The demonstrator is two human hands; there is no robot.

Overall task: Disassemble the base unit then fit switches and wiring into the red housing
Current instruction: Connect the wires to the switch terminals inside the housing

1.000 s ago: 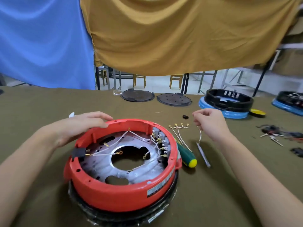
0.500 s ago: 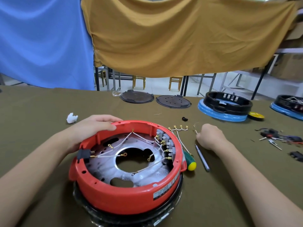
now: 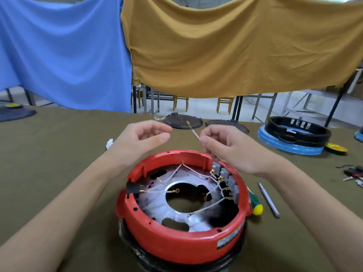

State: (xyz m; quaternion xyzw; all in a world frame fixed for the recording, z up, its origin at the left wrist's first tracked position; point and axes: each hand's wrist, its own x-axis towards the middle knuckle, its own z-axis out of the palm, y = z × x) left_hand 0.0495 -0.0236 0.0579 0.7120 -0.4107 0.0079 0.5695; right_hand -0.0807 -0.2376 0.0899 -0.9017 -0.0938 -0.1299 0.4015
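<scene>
The round red housing (image 3: 176, 244) sits on a black base in front of me, open side up. Inside lie a silver plate, several white wires with gold terminals, and a row of grey switches (image 3: 225, 177) along the right wall. My right hand (image 3: 231, 150) hovers over the housing's far right rim, pinching a loose white wire (image 3: 193, 131) whose gold tip points up and left. My left hand (image 3: 141, 140) floats above the far left rim, fingers curled apart and empty, a little left of the wire tip.
A green-and-yellow screwdriver (image 3: 256, 205) and a thin metal tool (image 3: 269, 200) lie right of the housing. Two dark round lids (image 3: 182, 121) rest at the far edge. A black-and-blue base unit (image 3: 294, 136) stands far right, small parts (image 3: 353, 173) beyond. White scrap (image 3: 109, 144) lies left.
My right hand picked a white wire off the table and raised it over the housing. My left hand let go of the red rim and lifted toward the wire.
</scene>
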